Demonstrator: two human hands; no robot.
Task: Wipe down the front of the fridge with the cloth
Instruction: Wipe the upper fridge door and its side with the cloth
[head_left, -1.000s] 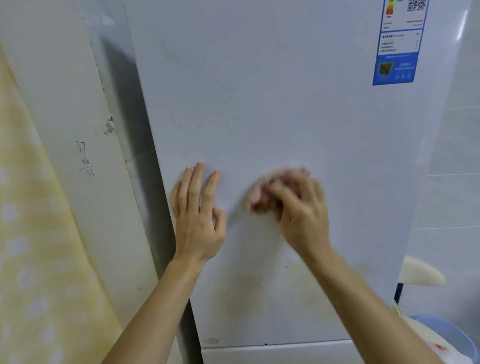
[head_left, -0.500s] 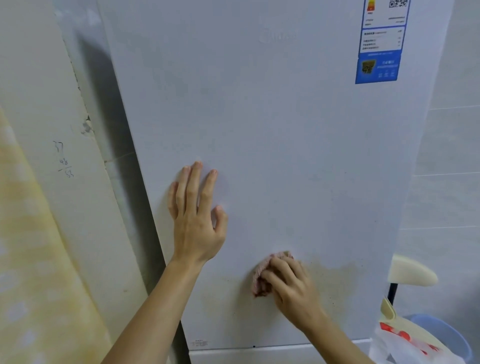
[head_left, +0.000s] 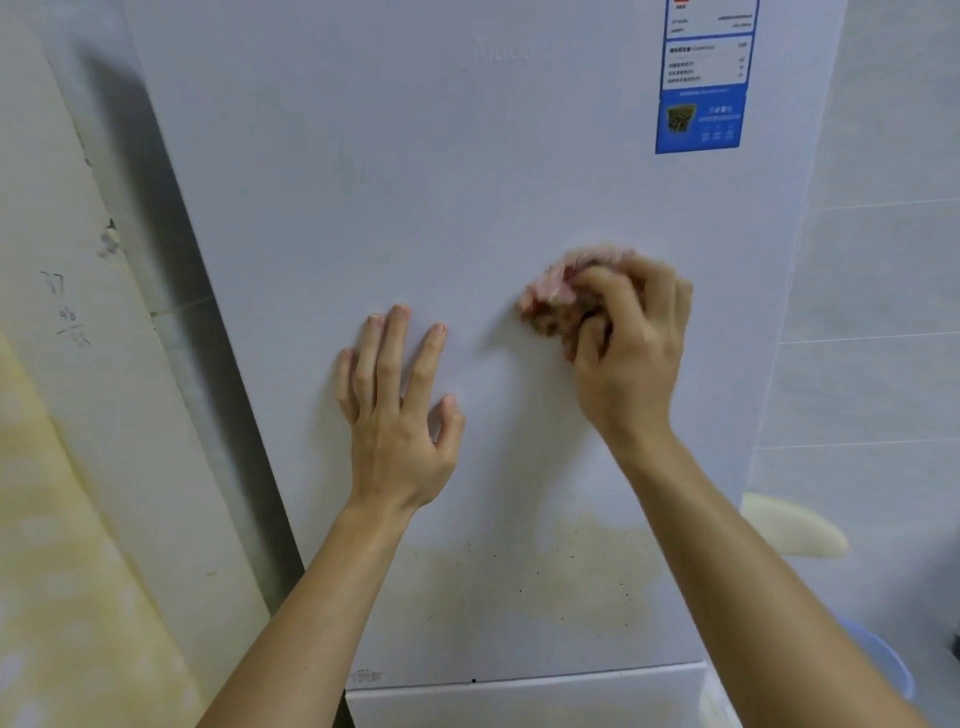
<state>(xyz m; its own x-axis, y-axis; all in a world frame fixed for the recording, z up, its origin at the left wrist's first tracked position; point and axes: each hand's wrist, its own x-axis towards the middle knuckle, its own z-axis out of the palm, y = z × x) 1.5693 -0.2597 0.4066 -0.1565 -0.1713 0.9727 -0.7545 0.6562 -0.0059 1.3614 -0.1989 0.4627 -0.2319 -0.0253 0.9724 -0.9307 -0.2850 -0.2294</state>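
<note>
The white fridge door (head_left: 467, 182) fills the middle of the head view. A yellowish stained patch (head_left: 571, 566) with dark specks spreads across its lower part. My right hand (head_left: 631, 358) grips a bunched pink cloth (head_left: 550, 293) and presses it against the door at mid height, right of centre; the cloth is blurred. My left hand (head_left: 397, 410) lies flat on the door with straight, spread fingers, to the left of the cloth and a little lower.
A blue and white label (head_left: 701, 93) sticks to the door's upper right. A second door panel (head_left: 519, 701) begins below. A pale wall with pencilled numbers (head_left: 70, 312) stands at left, a tiled wall (head_left: 883, 312) at right. A cream handle (head_left: 789, 525) and blue bucket (head_left: 883, 670) sit lower right.
My right hand has carried the cloth from the stained patch low on the door up and to the right. My left hand has stayed flat on the door.
</note>
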